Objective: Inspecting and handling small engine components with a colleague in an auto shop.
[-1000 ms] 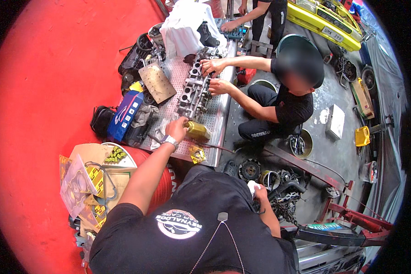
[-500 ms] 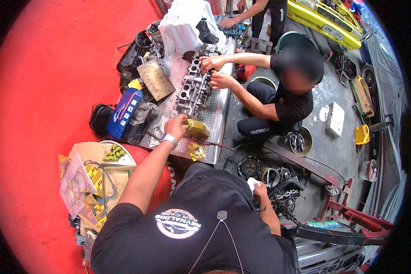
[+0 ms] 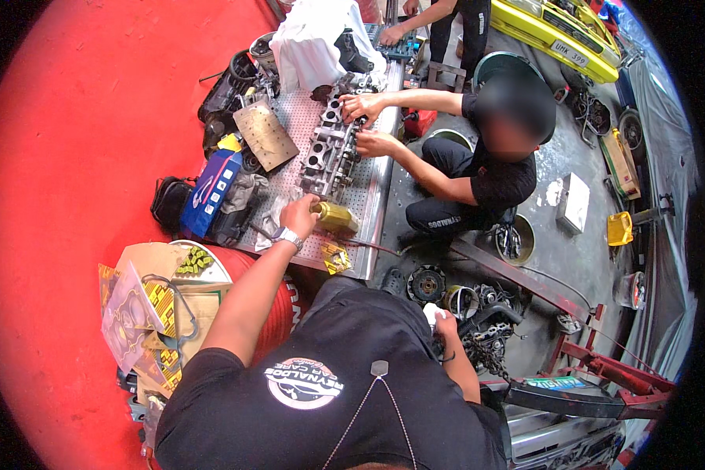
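Note:
My left hand (image 3: pixel 299 217) reaches over the near end of a perforated metal bench (image 3: pixel 305 254), its fingers closed at the left end of a yellow-green bottle (image 3: pixel 338 218) lying on its side. Just beyond the bottle rests an engine cylinder head (image 3: pixel 319 157). Both hands (image 3: pixel 372 125) of a crouching co-worker are on its right side. Low at my right side, my right hand (image 3: pixel 447 324) is closed around a crumpled white wad (image 3: pixel 432 315), perhaps a rag or paper; the fingers partly hide it.
A yellow packet (image 3: pixel 336 258) lies on the bench's near corner. Left of the bench are a blue box (image 3: pixel 213 192), a flat metal plate (image 3: pixel 265 135) and a red drum (image 3: pixel 265 313) bearing gasket packaging. Engine parts (image 3: pixel 489 313) and a red metal frame (image 3: pixel 603 372) stand at right.
The co-worker's lower hand has shifted slightly left along the cylinder head. My two hands keep their holds, and the view has moved very slightly.

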{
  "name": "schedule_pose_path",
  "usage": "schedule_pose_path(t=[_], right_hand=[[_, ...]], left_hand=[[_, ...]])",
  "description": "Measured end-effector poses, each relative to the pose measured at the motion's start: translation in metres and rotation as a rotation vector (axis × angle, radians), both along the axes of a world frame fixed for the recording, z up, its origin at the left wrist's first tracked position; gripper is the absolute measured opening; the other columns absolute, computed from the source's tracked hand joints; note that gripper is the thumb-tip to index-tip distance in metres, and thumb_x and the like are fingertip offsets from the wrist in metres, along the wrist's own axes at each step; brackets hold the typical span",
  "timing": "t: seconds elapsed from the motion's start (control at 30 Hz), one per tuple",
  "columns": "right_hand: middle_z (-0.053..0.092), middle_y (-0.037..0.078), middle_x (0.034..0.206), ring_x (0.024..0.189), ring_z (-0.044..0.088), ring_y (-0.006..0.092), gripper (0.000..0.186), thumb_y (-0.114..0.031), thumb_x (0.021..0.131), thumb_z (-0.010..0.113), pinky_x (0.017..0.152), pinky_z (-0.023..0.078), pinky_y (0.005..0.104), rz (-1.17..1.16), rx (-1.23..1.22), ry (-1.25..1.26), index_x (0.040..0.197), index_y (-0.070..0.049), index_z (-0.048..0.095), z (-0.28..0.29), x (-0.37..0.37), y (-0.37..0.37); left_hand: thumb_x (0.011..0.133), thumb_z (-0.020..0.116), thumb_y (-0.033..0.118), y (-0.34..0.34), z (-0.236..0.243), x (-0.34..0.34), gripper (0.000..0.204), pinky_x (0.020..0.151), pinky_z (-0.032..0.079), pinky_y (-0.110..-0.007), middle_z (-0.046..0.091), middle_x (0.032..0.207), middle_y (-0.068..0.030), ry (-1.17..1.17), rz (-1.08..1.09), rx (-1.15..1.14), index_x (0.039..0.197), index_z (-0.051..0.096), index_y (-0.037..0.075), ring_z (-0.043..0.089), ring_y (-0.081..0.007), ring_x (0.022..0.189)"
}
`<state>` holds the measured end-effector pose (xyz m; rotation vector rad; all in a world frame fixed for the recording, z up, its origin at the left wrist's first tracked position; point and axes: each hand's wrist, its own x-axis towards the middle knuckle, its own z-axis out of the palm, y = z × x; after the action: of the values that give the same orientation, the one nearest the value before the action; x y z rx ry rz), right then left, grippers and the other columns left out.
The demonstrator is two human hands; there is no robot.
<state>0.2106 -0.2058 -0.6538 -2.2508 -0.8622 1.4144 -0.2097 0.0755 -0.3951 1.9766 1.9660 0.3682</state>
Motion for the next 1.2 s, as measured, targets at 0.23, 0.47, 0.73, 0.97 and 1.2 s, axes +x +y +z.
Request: schedule_pose_path(t=[0.23, 0.47, 0.73, 0.97, 1.2], right_hand=[[0.072, 0.015, 0.095, 0.091, 0.069, 0.0271, 0.032, -0.031, 0.086, 0.063, 0.083, 0.05, 0.0371, -0.019, -0.011, -0.016, 0.104, -0.004, 0.07, 0.004, -0.001, 0.0], [0.072, 0.016, 0.094, 0.089, 0.069, 0.0278, 0.033, -0.029, 0.086, 0.062, 0.082, 0.05, 0.0367, -0.077, -0.018, 0.021, 0.104, -0.003, 0.069, 0.012, -0.003, -0.002], [0.072, 0.016, 0.095, 0.089, 0.069, 0.0274, 0.033, -0.029, 0.087, 0.062, 0.082, 0.051, 0.0365, -0.026, 0.047, -0.006, 0.106, -0.003, 0.068, 0.023, -0.009, 0.004], [0.072, 0.015, 0.096, 0.09, 0.068, 0.0273, 0.034, -0.032, 0.087, 0.062, 0.082, 0.051, 0.0372, -0.078, -0.024, 0.037, 0.106, -0.004, 0.068, -0.015, 0.001, -0.008], [0.072, 0.014, 0.092, 0.087, 0.068, 0.0254, 0.033, -0.032, 0.087, 0.063, 0.08, 0.051, 0.0367, -0.075, -0.037, 0.037, 0.103, -0.003, 0.069, -0.008, 0.0, -0.003]], left_hand=[[0.075, 0.074, 0.012, 0.002, -0.007, -0.003, 0.035, 0.084, 0.052, -0.039, 0.071, 0.106, -0.0085, -0.028, 0.01, -0.036, 0.11, 0.068, 0.013, 0.068, -0.029, 0.096], [0.073, 0.074, 0.007, 0.002, -0.004, -0.001, 0.037, 0.08, 0.055, -0.037, 0.072, 0.102, -0.0117, -0.038, -0.015, 0.008, 0.109, 0.066, 0.009, 0.07, -0.0276, 0.094], [0.076, 0.074, 0.011, 0.001, -0.004, -0.003, 0.035, 0.083, 0.053, -0.039, 0.072, 0.105, -0.0084, -0.016, 0.016, -0.04, 0.109, 0.067, 0.012, 0.068, -0.0289, 0.096], [0.075, 0.074, 0.009, 0.002, 0.001, 0.002, 0.035, 0.082, 0.053, -0.039, 0.072, 0.103, -0.0094, -0.009, 0.007, -0.023, 0.109, 0.067, 0.012, 0.069, -0.0283, 0.094], [0.074, 0.075, 0.009, 0.003, -0.005, -0.003, 0.037, 0.081, 0.054, -0.037, 0.072, 0.103, -0.0086, -0.003, 0.001, -0.006, 0.11, 0.067, 0.01, 0.07, -0.0266, 0.092]])
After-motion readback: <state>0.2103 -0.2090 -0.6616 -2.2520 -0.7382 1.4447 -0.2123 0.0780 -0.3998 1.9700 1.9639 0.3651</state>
